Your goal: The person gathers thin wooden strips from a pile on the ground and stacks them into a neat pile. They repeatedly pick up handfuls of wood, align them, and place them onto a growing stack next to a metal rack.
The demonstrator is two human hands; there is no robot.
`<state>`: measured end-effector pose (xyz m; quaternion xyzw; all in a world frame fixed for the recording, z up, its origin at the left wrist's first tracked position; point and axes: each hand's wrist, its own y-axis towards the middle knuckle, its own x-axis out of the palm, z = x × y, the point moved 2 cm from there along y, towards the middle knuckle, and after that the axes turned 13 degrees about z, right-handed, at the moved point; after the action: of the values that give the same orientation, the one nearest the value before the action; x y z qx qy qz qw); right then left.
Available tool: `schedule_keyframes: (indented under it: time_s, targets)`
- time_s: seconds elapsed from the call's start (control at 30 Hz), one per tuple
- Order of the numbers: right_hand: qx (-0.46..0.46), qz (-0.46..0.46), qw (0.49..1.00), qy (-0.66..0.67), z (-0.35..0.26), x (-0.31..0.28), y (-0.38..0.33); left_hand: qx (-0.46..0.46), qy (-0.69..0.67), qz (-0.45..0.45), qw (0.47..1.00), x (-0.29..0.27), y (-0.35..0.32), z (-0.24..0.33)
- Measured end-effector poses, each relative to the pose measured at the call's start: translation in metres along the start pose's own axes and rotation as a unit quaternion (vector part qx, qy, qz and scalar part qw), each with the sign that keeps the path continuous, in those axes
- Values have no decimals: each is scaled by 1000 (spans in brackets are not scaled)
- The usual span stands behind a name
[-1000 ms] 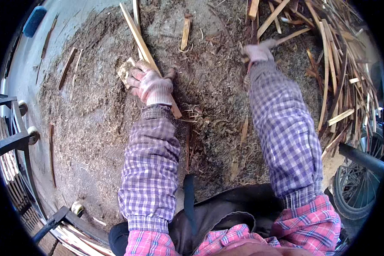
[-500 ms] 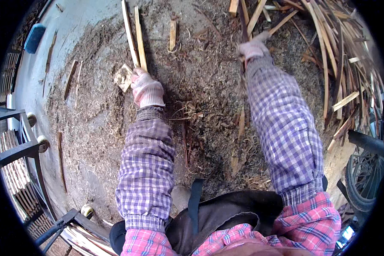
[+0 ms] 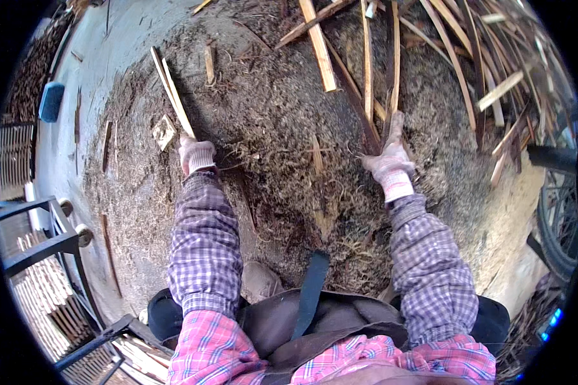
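Two thin pale wooden strips (image 3: 173,96) extend away from my left hand (image 3: 196,154), whose gloved fingers are closed round their near ends. My right hand (image 3: 390,160), also in a light glove, is at the near ends of several long wooden strips (image 3: 368,70), some pale and some dark-edged. One finger lies stretched along a strip while the others curl, partly hidden. A small square wood piece (image 3: 164,132) lies on the floor just left of my left hand. Another pale strip (image 3: 318,48) lies in the far middle, its near end apart from both hands.
A large heap of wooden strips (image 3: 494,70) fills the far right. Shavings and sawdust (image 3: 282,173) cover the floor between my arms. At left stand a black metal frame on wheels (image 3: 38,256) and a blue block-shaped object (image 3: 51,101). A spoked wheel (image 3: 555,218) is at right.
My right hand has come back toward me, with long strips now converging at it. My left hand still holds its two strips and sits further left and lower in view; the view has shifted too.
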<state>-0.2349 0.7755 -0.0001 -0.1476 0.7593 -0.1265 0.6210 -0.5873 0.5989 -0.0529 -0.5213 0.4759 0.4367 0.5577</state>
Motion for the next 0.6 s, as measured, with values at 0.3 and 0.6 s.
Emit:
schedule_keyframes:
  time_s: [0.3,0.6]
  targets:
    - [24,-31,999,38,60,-28,8,-40,-677,-166,716,-31,-100,96]
    - [39,30,997,-64,60,-17,22,324,-411,5,852,-87,-105,206]
